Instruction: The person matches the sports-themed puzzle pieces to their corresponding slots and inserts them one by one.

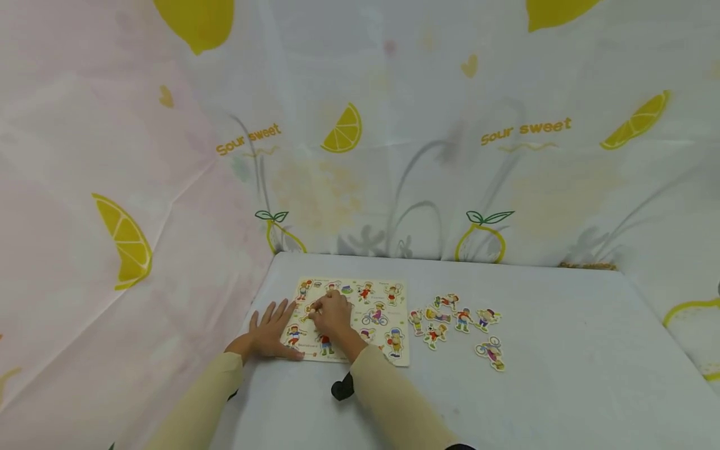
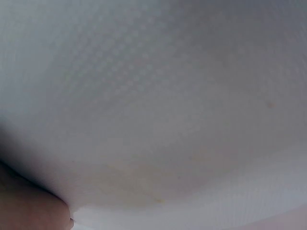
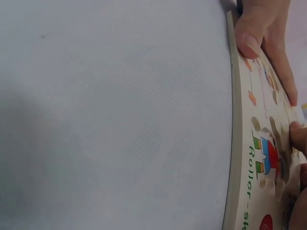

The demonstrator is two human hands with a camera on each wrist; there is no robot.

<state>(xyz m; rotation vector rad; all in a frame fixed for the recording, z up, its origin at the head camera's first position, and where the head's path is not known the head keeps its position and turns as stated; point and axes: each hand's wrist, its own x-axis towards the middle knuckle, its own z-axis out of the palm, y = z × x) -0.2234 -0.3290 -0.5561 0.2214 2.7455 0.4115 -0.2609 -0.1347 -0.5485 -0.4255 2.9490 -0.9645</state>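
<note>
- Left hand point(image 1: 275, 331): fingers spread, laid flat over the board's left side, gripping nothing; thumb on the board near its front edge.
- Right hand point(image 1: 335, 317): fingers bent, tips down at a small yellow figure point(image 1: 309, 311) on the board; cannot tell whether they pinch it.
- Puzzle board point(image 1: 400, 314): on the white table point(image 1: 562, 350), left of its middle, below both hands. Figures and lettering across it; "Roller-sk" legible from the right wrist.
- Loose pieces: just right of the board, a cluster of six, including a footballer point(image 1: 435, 336); a bicycle piece point(image 1: 491, 354) lies apart, nearer the person.
- In the way: right hand hides part of the board's middle; right sleeve point(image 1: 394, 394) crosses its front edge.
- Dark rounded object point(image 1: 342, 388) beside that sleeve, unclear.
- Behind: lemon-print curtain point(image 1: 371, 187).
- Left wrist view: mostly blurred white surface, some skin at the lower corner.
</note>
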